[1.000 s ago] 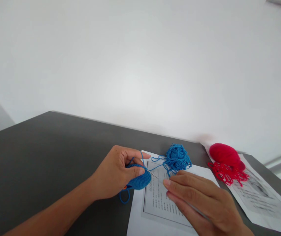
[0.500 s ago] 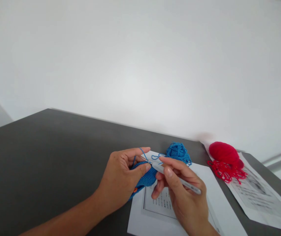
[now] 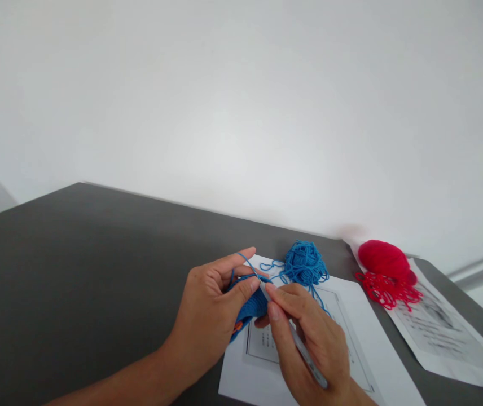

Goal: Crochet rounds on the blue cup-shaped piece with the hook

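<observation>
Left hand (image 3: 210,318) pinches blue crochet piece (image 3: 251,306), right hand (image 3: 314,334) grips hook (image 3: 309,361); sheet (image 3: 354,307) print unreadable

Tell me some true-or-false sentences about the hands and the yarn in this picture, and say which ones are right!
1. The left hand holds a blue crocheted piece in its fingers. True.
2. The right hand holds a pair of scissors. False: it holds a slim silver crochet hook.
3. A blue ball of yarn lies just beyond the hands. True.
4. The red ball of yarn lies to the left of the blue one. False: it lies to the right, on a white printed sheet of paper.
5. The table is bright yellow. False: it is a dark grey table.
</observation>
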Available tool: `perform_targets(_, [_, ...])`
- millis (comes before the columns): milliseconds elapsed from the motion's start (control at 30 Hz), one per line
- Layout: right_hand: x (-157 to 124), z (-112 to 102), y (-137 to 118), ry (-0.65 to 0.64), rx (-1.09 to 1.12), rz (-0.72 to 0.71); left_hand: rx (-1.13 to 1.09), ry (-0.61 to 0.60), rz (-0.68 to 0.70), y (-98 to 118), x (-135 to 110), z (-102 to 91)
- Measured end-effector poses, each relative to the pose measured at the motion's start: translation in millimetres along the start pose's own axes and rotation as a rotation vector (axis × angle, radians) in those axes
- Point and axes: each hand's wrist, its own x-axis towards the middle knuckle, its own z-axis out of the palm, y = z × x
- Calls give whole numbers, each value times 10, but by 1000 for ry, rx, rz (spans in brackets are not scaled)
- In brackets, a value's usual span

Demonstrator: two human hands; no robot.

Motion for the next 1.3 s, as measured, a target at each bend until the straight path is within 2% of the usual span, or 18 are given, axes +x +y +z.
perform_targets(133, [-59, 14, 6, -15, -159, -91, -178, -18, -54, 15, 13, -2])
perform_targets(300, [-140, 16, 28, 18, -427, -273, -370, -127, -80, 91, 20, -55])
perform_targets(400, [-129, -35, 51, 58, -399, -354, -367, -204, -101, 133, 22, -113])
perform_targets(600, [47, -250, 30, -139, -214, -260, -270, -269, -104, 186, 56, -216])
perform_targets(800, [164, -378, 68, -184, -8, -204, -179, -273, -118, 205, 126, -271])
perform_targets(1100, [240, -508, 104, -196, 93, -146, -84, -306, -141, 198, 169, -340])
perform_targets(1300, [222, -578, 157, -212, 64, -153, -29, -328, -139, 223, 188, -353])
